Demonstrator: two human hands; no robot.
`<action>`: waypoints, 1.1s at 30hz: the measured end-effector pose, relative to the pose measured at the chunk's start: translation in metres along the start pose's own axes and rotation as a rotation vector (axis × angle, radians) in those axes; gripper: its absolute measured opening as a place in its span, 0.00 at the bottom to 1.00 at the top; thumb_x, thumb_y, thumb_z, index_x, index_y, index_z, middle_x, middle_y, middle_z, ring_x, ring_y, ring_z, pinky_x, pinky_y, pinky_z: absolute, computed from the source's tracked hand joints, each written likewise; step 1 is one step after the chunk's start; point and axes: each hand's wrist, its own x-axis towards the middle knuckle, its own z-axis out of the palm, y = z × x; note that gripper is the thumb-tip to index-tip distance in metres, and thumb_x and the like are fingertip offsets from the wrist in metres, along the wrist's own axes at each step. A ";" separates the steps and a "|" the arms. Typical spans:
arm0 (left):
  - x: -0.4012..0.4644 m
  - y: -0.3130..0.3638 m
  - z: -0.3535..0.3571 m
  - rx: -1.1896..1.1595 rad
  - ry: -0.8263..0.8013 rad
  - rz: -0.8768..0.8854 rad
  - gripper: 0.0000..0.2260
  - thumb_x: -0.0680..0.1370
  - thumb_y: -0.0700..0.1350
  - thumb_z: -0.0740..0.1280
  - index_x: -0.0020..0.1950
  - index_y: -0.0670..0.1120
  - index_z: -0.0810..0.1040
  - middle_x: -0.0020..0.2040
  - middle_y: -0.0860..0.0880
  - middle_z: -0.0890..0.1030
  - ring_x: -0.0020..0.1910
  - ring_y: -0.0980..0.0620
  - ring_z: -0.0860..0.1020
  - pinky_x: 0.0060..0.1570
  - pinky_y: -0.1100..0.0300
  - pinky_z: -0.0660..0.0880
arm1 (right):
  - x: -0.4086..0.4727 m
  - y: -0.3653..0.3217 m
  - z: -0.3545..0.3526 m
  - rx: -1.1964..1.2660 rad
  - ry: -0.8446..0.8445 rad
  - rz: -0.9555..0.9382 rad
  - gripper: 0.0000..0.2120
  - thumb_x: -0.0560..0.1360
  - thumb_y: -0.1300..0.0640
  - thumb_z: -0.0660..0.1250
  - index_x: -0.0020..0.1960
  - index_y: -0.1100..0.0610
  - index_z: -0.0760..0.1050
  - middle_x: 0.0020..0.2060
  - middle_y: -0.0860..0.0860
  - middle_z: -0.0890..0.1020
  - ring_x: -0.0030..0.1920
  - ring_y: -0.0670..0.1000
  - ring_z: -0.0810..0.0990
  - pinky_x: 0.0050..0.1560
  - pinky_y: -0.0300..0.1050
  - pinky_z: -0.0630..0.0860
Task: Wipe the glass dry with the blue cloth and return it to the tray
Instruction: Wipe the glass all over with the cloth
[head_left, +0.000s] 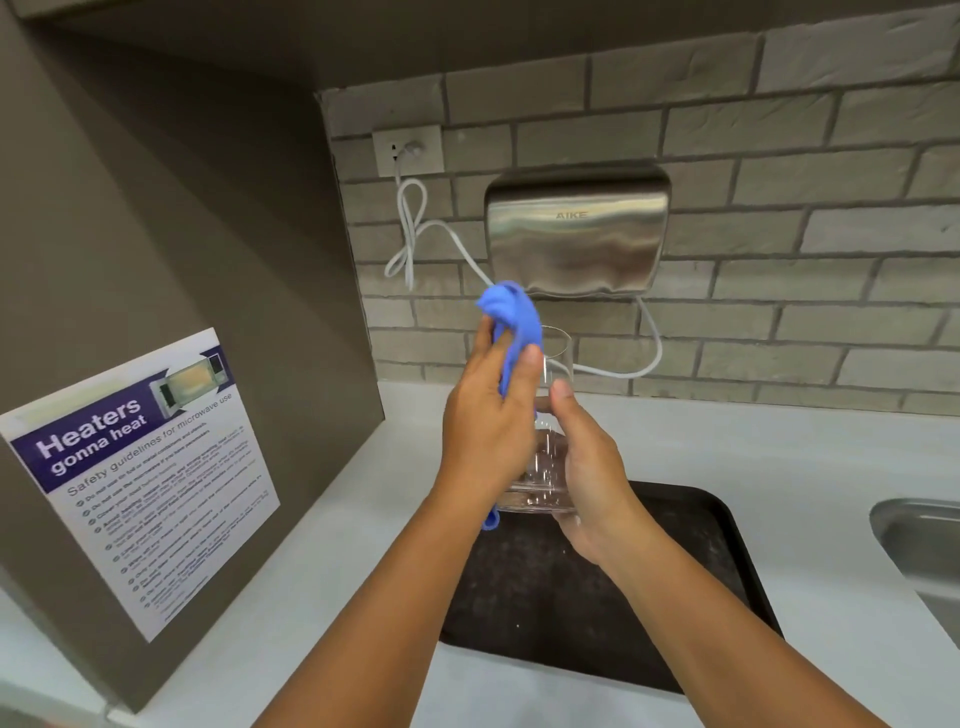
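Observation:
A clear drinking glass (545, 467) is held up in the air above a black tray (717, 561) on the white counter. My right hand (592, 478) grips the glass around its lower part and base. My left hand (488, 426) presses a blue cloth (511, 322) against the glass's left side and rim, thumb on the rim. The cloth bunches above the rim, and a small end of it hangs below my left wrist. Water drops show inside the glass.
A steel hand dryer (576, 234) is mounted on the brick wall behind, its white cable (415, 228) looping to a socket. A brown cabinet side with a microwave safety poster (140, 483) stands at the left. A steel sink (924, 551) edge lies at the right.

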 end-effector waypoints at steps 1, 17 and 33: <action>0.000 0.001 0.000 0.056 -0.029 0.053 0.18 0.81 0.57 0.59 0.70 0.59 0.72 0.72 0.62 0.71 0.64 0.60 0.75 0.59 0.59 0.75 | 0.001 0.000 0.001 -0.006 0.003 -0.007 0.36 0.62 0.32 0.69 0.64 0.52 0.79 0.54 0.63 0.87 0.50 0.61 0.88 0.43 0.53 0.84; 0.002 -0.003 -0.001 -0.192 0.092 -0.174 0.16 0.80 0.58 0.61 0.53 0.50 0.82 0.48 0.43 0.85 0.47 0.44 0.84 0.51 0.44 0.81 | 0.008 -0.005 -0.005 0.019 -0.021 0.000 0.24 0.76 0.36 0.66 0.61 0.53 0.81 0.51 0.62 0.87 0.45 0.61 0.87 0.44 0.55 0.84; 0.009 -0.019 0.001 -0.493 0.043 -0.480 0.22 0.80 0.61 0.60 0.50 0.46 0.84 0.43 0.44 0.87 0.43 0.44 0.86 0.42 0.50 0.83 | 0.016 0.004 -0.018 0.133 -0.133 -0.038 0.28 0.71 0.33 0.64 0.56 0.53 0.84 0.46 0.54 0.87 0.45 0.54 0.87 0.44 0.51 0.83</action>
